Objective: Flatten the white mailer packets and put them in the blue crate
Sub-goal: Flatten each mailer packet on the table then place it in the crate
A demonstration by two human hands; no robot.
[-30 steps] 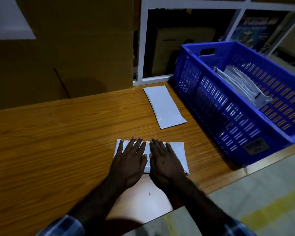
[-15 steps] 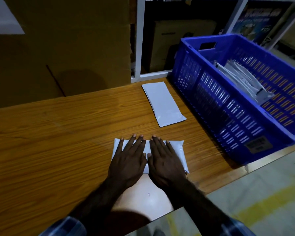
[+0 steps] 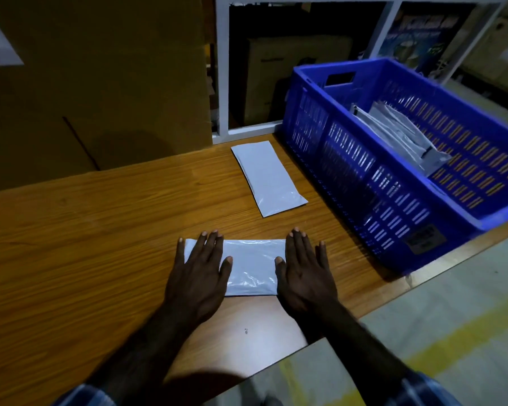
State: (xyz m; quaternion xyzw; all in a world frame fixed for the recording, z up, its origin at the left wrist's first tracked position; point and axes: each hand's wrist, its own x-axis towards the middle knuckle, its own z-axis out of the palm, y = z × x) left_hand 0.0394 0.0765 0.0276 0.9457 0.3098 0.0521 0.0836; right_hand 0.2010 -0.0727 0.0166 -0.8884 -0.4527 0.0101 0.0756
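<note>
While both forearms reach forward from the near edge of the wooden surface (image 3: 71, 244), the left hand (image 3: 198, 276) and the right hand (image 3: 304, 276) lie palm down on the two ends of a white mailer packet (image 3: 251, 266), leaving its glossy middle bare between them. The fingers (image 3: 208, 244) of the left hand are straight and close together, pointing away from the person, with the thumb angled inward onto the packet; the right hand mirrors this, its straight fingers slightly spread and its thumb tip resting on the packet's right part. Neither hand curls round anything; both press flat. A second white packet (image 3: 269, 177) lies flat farther back on the surface, apart from the hands and just beside the blue crate (image 3: 364, 183). The crate stands at the right of the surface, and several more packets (image 3: 393, 130) lean inside it against its far wall. A large cardboard box (image 3: 100, 83) rises behind the surface at the left.
</note>
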